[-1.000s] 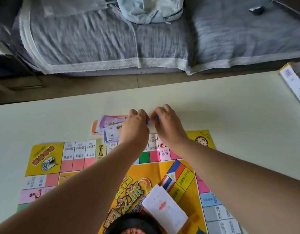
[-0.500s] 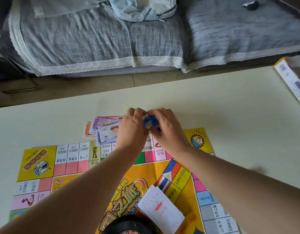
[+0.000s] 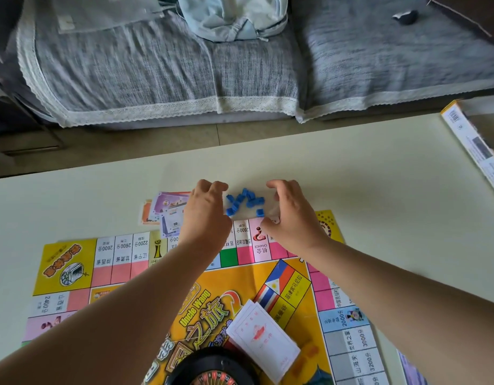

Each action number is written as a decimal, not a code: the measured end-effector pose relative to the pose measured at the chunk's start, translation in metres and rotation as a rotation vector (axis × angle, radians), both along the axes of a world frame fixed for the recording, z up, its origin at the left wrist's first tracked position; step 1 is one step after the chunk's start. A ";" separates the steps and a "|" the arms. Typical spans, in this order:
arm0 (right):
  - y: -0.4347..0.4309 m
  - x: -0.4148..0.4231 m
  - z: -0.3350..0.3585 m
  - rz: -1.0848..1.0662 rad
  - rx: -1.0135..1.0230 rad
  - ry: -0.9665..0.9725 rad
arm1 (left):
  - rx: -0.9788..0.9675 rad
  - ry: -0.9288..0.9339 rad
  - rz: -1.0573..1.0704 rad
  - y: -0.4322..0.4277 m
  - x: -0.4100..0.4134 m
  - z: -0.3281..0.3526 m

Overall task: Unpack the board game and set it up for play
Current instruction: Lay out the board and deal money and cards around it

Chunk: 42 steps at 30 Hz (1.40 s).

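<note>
On the table the game board is lying unfolded, so this large step is being judged as done; the box is lying aside at the right edge. A black wheel and a pile of white cards are resting on the board, and paper money is lying at its far edge. The left hand and the right hand are being held loosely curled on either side of the small blue pieces, which are lying scattered on the table. Nothing is being held by the left; for the right it cannot be told. Sorting the pieces and money is being judged as left.
</note>
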State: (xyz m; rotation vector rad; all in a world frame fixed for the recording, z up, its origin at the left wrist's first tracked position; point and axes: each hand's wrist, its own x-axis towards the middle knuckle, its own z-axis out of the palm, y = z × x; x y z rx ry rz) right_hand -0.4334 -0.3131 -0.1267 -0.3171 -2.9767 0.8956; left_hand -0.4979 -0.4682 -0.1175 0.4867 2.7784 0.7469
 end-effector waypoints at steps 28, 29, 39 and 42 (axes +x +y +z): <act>-0.158 0.112 0.084 0.047 -0.272 -0.068 | 0.228 -0.041 0.207 -0.137 0.149 0.069; -0.176 0.131 0.087 0.056 -0.266 -0.097 | 0.213 -0.062 0.226 -0.155 0.169 0.073; -0.333 0.292 0.095 0.169 -0.328 -0.536 | 0.051 -0.389 0.329 -0.308 0.357 0.077; -0.371 0.329 0.089 0.245 -0.288 -0.653 | 0.019 -0.450 0.320 -0.350 0.402 0.075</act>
